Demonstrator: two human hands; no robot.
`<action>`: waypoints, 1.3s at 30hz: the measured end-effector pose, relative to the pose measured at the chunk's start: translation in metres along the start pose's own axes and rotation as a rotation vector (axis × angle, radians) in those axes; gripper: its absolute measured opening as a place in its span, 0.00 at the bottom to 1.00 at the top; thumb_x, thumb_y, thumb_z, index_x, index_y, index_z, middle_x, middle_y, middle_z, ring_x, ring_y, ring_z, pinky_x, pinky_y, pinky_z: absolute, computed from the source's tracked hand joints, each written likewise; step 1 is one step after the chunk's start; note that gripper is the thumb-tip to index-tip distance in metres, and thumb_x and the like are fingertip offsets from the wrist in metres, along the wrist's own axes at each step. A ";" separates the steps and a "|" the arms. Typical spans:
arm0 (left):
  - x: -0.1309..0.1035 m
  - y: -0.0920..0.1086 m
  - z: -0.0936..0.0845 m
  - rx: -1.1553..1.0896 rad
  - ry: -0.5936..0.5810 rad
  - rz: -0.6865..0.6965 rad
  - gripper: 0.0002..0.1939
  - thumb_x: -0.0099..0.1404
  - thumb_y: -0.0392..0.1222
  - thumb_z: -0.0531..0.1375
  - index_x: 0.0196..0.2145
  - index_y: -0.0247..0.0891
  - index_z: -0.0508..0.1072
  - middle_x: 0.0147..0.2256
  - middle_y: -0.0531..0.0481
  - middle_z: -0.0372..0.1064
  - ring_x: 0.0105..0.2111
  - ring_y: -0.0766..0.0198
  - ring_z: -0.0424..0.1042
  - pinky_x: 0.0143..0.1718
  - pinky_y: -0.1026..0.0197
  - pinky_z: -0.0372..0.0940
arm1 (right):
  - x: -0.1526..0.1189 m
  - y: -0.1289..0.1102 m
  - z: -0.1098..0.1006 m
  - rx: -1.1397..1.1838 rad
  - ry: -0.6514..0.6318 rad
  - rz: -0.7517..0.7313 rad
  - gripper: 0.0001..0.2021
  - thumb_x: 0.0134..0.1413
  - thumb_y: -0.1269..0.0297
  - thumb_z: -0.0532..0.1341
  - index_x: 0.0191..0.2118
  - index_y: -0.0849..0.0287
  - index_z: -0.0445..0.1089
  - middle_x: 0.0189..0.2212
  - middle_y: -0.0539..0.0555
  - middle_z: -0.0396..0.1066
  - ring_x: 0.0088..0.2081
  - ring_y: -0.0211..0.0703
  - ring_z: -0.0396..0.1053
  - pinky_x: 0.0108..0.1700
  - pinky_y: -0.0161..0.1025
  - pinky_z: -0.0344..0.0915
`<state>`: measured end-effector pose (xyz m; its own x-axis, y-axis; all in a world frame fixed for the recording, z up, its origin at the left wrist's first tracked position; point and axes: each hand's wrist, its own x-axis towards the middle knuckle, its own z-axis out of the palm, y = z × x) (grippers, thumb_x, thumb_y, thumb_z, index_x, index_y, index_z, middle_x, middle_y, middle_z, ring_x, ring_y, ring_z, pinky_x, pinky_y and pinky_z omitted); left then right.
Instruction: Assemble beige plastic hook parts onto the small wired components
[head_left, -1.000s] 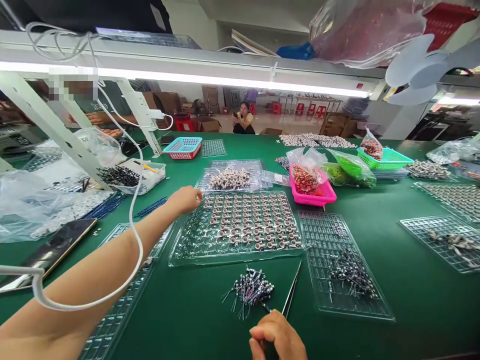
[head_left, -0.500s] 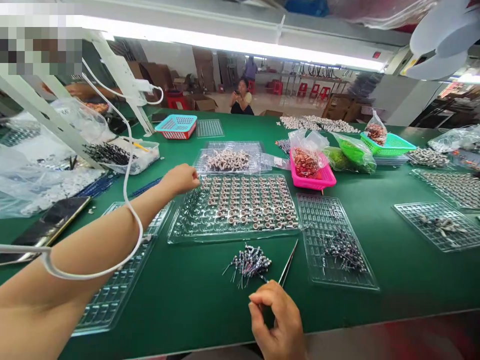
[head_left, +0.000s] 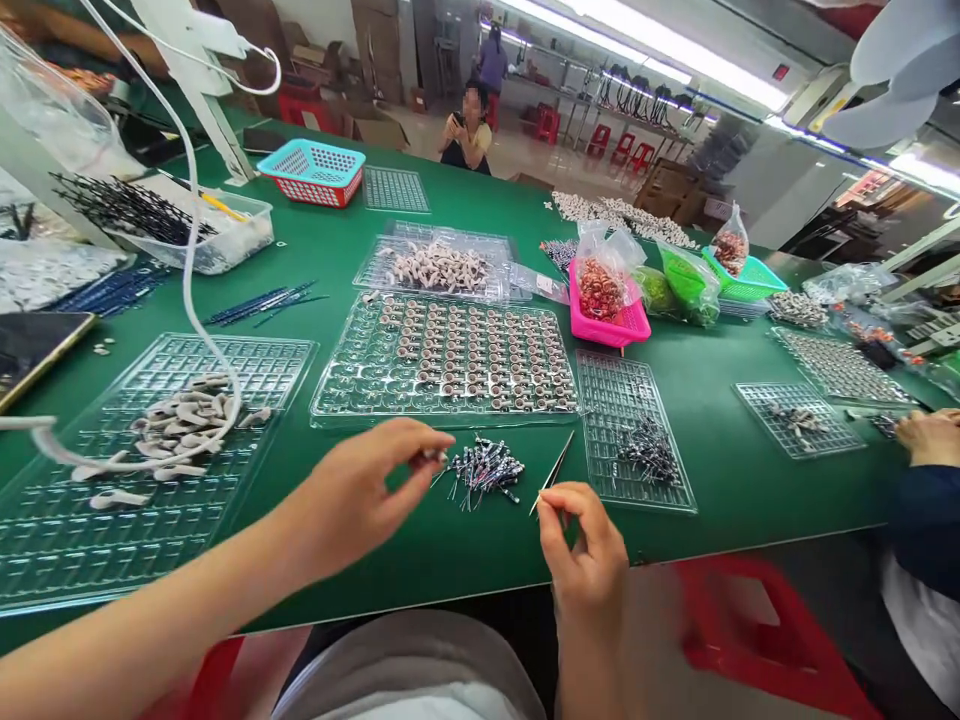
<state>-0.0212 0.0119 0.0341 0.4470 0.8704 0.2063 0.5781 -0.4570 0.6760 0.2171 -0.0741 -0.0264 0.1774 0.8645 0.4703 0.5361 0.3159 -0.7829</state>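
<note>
My left hand point(head_left: 367, 485) reaches in just left of a pile of small wired components point(head_left: 486, 470). Its thumb and fingertips are closed on a small pale part point(head_left: 433, 455), mostly hidden by the fingers. My right hand point(head_left: 586, 540) is closed in a pinch near the front edge of the table. Whatever lies between its fingertips is too small to make out. The tweezers point(head_left: 556, 465) lie by those fingertips, their tapered end pointing away. Behind the pile, a clear tray point(head_left: 360, 385) holds rows of beige, round-headed parts, with unfilled pockets on its left.
A clear tray point(head_left: 289, 365) with loose beige pieces point(head_left: 184, 425) lies at left, crossed by a white cable point(head_left: 191, 260). Another tray point(head_left: 600, 400) bears dark wired components. Behind it stands a pink basket point(head_left: 611, 328). A co-worker's hand point(head_left: 930, 437) is at far right.
My left hand has come back from the far left corner of the parts tray to beside the component pile. The view has tilted down, and my right hand stays pinched near the tweezers.
</note>
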 end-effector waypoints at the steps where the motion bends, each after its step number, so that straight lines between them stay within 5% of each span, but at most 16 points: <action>1: -0.002 0.010 0.005 -0.069 -0.035 0.004 0.13 0.69 0.46 0.53 0.43 0.41 0.76 0.40 0.45 0.76 0.35 0.60 0.74 0.35 0.61 0.69 | 0.006 0.000 -0.004 -0.077 -0.030 -0.005 0.06 0.61 0.71 0.59 0.41 0.54 0.71 0.36 0.52 0.72 0.37 0.41 0.70 0.38 0.39 0.68; 5: 0.009 0.023 0.022 -0.266 -0.126 -0.074 0.10 0.68 0.46 0.55 0.39 0.41 0.75 0.34 0.50 0.76 0.33 0.61 0.73 0.31 0.63 0.66 | 0.019 0.002 -0.008 -0.304 -0.240 -0.055 0.05 0.61 0.70 0.58 0.39 0.55 0.71 0.35 0.52 0.72 0.38 0.43 0.69 0.41 0.41 0.67; 10: 0.016 0.001 0.042 -0.394 -0.179 -0.174 0.10 0.67 0.48 0.57 0.38 0.40 0.74 0.33 0.51 0.76 0.33 0.61 0.73 0.36 0.61 0.66 | 0.012 0.004 0.007 -0.482 -0.321 -0.092 0.04 0.58 0.72 0.59 0.37 0.57 0.70 0.34 0.54 0.70 0.37 0.45 0.66 0.40 0.43 0.65; 24: 0.012 -0.001 0.044 -0.641 -0.264 -0.255 0.09 0.66 0.38 0.48 0.36 0.39 0.68 0.30 0.52 0.70 0.28 0.63 0.66 0.30 0.61 0.62 | 0.010 -0.008 -0.005 -0.361 -0.218 -0.150 0.08 0.59 0.77 0.57 0.37 0.56 0.67 0.30 0.51 0.71 0.34 0.41 0.69 0.37 0.40 0.68; 28: 0.014 0.002 0.038 -0.586 -0.276 -0.234 0.13 0.69 0.46 0.49 0.37 0.38 0.70 0.27 0.54 0.65 0.27 0.63 0.62 0.30 0.61 0.57 | 0.007 -0.015 -0.002 -0.267 -0.128 -0.173 0.10 0.59 0.78 0.58 0.41 0.55 0.68 0.34 0.52 0.72 0.37 0.42 0.71 0.39 0.42 0.70; 33: 0.016 0.004 0.030 -0.665 -0.444 -0.239 0.18 0.68 0.56 0.55 0.34 0.38 0.71 0.26 0.56 0.61 0.27 0.65 0.58 0.28 0.63 0.54 | 0.001 -0.017 0.011 -0.118 -0.117 -0.263 0.18 0.57 0.80 0.60 0.49 0.51 0.66 0.38 0.53 0.74 0.40 0.44 0.73 0.41 0.46 0.72; 36: 0.016 0.003 0.028 -0.699 -0.585 -0.218 0.17 0.66 0.55 0.57 0.33 0.37 0.72 0.27 0.55 0.62 0.28 0.65 0.58 0.29 0.64 0.54 | -0.003 -0.013 0.022 -0.083 -0.088 -0.306 0.20 0.57 0.81 0.60 0.51 0.51 0.65 0.38 0.54 0.74 0.41 0.44 0.72 0.41 0.46 0.72; 39: 0.017 0.002 0.029 -0.694 -0.607 -0.228 0.15 0.65 0.52 0.58 0.31 0.36 0.71 0.26 0.56 0.61 0.28 0.65 0.58 0.29 0.64 0.54 | -0.006 -0.008 0.029 -0.060 -0.050 -0.295 0.20 0.57 0.81 0.61 0.51 0.52 0.65 0.39 0.55 0.74 0.41 0.44 0.72 0.41 0.46 0.73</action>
<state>0.0076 0.0201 0.0185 0.7647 0.5924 -0.2537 0.2481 0.0928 0.9643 0.1880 -0.0705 -0.0347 -0.0331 0.7572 0.6523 0.6063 0.5341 -0.5892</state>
